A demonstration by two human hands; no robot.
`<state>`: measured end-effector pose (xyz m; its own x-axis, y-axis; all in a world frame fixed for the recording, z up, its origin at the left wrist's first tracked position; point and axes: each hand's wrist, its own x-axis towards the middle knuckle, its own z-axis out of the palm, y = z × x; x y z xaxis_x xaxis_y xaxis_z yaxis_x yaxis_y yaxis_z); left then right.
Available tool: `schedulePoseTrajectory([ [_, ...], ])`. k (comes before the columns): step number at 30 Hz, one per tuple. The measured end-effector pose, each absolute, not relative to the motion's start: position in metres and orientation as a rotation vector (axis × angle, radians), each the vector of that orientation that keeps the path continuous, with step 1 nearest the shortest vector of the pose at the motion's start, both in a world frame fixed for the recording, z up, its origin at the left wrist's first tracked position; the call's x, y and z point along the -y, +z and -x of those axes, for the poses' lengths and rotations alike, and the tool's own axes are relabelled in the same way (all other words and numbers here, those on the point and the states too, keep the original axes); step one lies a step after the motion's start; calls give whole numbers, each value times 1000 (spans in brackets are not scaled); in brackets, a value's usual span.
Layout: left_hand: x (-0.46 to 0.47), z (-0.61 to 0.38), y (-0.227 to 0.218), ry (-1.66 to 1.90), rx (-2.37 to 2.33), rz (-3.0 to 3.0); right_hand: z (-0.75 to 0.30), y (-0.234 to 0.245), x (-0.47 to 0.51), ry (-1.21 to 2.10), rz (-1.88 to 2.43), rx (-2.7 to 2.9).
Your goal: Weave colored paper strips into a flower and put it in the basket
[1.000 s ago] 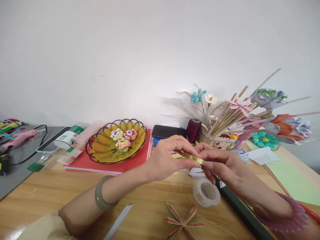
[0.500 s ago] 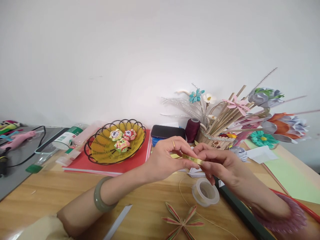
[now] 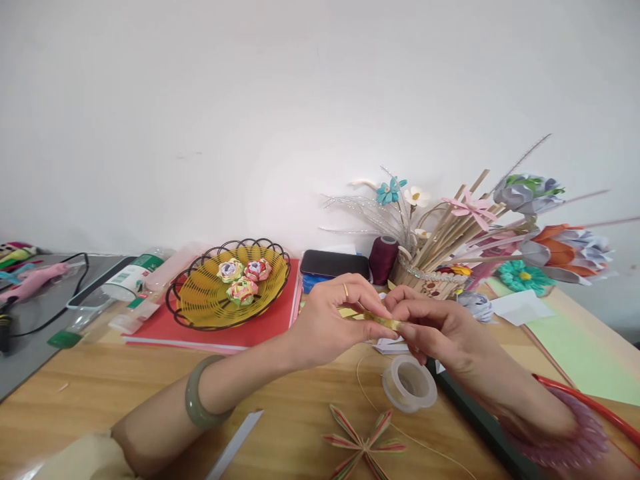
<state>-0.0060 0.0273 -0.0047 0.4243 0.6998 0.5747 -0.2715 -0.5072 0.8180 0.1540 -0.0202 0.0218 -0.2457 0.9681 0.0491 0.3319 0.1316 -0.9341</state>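
Between both hands is a small folded strip of yellow patterned paper (image 3: 384,322). My left hand (image 3: 340,317) pinches its left part between thumb and fingers. At its right end, my right hand (image 3: 437,327) grips it with thumb and index finger. The fingers hide part of the strip. Below the hands, a folded-paper star (image 3: 365,443) with narrow red, green and cream points lies on the wooden table (image 3: 290,407). A clear spool of thread (image 3: 409,383) stands just above the star, its loose thread curving round on the tabletop.
To the left, a yellow woven basket (image 3: 200,303) holds three paper flowers on red paper (image 3: 165,330). Behind the hands stand a phone (image 3: 335,263), a maroon thread cone (image 3: 384,260) and a pot (image 3: 430,283) of craft flowers. A dark bar (image 3: 480,413) lies under my right forearm.
My hands stay in nearly the same place, still pinching the yellow strip. My right fingers have shifted slightly along its end. The whole view has moved a little.
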Motion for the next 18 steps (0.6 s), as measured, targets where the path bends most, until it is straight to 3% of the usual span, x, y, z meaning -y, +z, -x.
schedulePoseTrajectory([
  [15, -26, 5, -6, 1274, -390, -1802, -152, 19, 22, 1012, 1299, 1730],
  [18, -26, 6, -4, 1288, -401, -1827, -155, 16, 21, 1117, 1268, 1664],
])
